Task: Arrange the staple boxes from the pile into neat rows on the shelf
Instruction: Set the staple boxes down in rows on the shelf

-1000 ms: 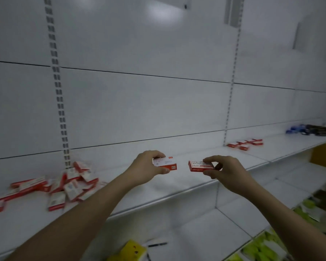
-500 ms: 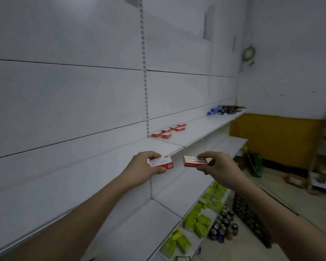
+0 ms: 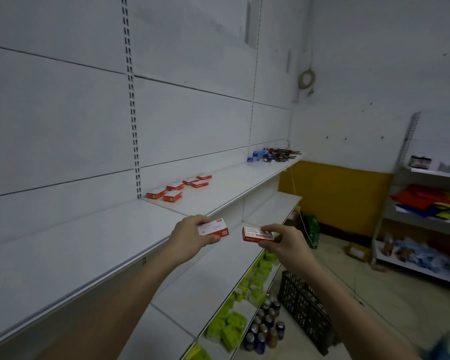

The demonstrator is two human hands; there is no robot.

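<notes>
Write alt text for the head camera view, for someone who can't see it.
Each hand holds one red-and-white staple box in front of a white shelf: left hand, right hand. Six more boxes sit in two short rows farther along it.

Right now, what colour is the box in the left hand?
White top, red sides: box in left hand, head view.

We see small print on the white-and-red staple box [image 3: 213, 228] held by the left hand [image 3: 190, 236], too blurred for us to read, printed lines on the red staple box [image 3: 257, 234] pinched by the right hand [image 3: 283, 241], equally illegible to us
</notes>
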